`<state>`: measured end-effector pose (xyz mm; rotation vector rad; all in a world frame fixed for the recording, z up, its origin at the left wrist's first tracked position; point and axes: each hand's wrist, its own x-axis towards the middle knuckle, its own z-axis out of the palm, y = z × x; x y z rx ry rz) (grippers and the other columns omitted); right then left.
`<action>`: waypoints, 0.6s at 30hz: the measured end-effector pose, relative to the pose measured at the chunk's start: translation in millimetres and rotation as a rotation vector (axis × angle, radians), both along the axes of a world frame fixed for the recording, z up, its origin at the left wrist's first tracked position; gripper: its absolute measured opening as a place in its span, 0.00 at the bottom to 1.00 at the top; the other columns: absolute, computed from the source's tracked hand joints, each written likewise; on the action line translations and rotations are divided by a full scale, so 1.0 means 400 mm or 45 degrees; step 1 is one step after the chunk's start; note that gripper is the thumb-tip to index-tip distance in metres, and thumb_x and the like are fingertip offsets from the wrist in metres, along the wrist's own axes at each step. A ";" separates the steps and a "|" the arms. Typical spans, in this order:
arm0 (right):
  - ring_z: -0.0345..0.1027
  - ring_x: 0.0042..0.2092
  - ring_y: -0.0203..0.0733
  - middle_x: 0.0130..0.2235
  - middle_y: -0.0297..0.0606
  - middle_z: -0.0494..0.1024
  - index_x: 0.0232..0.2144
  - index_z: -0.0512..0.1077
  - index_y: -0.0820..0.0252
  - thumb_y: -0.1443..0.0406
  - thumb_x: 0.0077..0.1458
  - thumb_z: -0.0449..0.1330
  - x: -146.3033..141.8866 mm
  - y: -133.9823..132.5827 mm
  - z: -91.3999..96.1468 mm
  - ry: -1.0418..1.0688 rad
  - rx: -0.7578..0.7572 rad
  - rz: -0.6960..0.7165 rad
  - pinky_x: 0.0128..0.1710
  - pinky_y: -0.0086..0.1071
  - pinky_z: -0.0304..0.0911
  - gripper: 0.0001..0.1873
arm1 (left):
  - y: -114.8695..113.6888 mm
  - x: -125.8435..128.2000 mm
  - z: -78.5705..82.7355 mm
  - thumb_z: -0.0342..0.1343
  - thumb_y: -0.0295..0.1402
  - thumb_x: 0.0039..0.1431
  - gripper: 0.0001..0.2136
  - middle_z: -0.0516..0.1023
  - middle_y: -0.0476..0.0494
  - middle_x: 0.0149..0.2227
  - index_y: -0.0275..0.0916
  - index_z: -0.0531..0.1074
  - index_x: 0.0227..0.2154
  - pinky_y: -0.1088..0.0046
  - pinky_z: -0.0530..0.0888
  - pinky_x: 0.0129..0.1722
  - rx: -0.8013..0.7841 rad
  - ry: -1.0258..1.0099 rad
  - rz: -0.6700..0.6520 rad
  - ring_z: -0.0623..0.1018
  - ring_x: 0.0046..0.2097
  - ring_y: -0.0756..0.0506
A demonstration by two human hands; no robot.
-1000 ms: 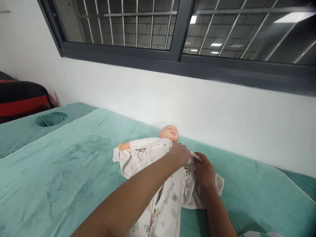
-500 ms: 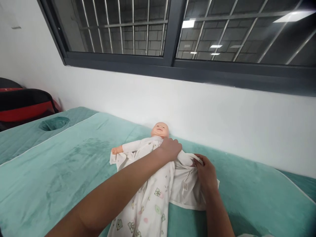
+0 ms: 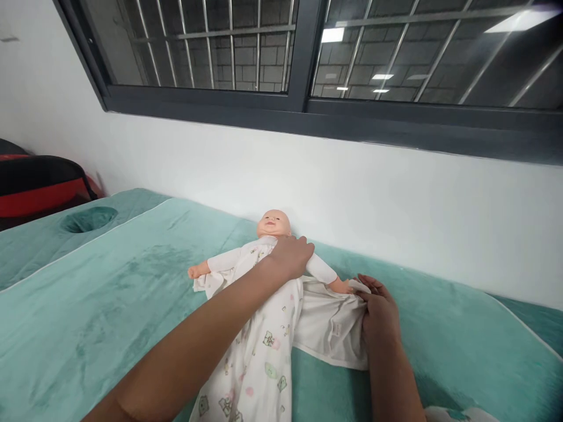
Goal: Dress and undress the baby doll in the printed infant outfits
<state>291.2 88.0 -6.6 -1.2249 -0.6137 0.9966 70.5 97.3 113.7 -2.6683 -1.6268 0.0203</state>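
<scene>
A baby doll (image 3: pixel 273 224) lies on its back, its head towards the wall and its arms spread. Printed white baby clothes (image 3: pixel 264 357) cover its body. Curled at the doll's shoulder, my left hand (image 3: pixel 294 257) is closed on it, its fingertips partly hidden. My right hand (image 3: pixel 379 310) pinches the edge of the spread white cloth (image 3: pixel 332 334) beside the doll's bare hand (image 3: pixel 341 286). That doll arm, in a white sleeve, points out to the right. The other doll hand (image 3: pixel 199 269) rests over white cloth on the left.
A green padded bed (image 3: pixel 123 305) lies under the doll, with a round hole (image 3: pixel 90 219) at its far left. Behind it is a white wall (image 3: pixel 396 211) below a dark-framed barred window (image 3: pixel 303 105). Red and black seats (image 3: pixel 44 187) are at the left.
My right hand has drawn the cloth outward to the right, and the doll's hand now shows. My left hand stays at the shoulder. The camera view has shifted slightly.
</scene>
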 end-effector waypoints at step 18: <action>0.72 0.43 0.45 0.39 0.39 0.76 0.33 0.68 0.57 0.65 0.40 0.57 0.000 0.007 -0.003 -0.295 0.201 -0.168 0.39 0.36 0.68 0.12 | -0.024 0.051 -0.072 0.53 0.35 0.59 0.13 0.73 0.38 0.47 0.38 0.69 0.45 0.59 0.67 0.50 0.038 -0.144 -0.018 0.72 0.51 0.39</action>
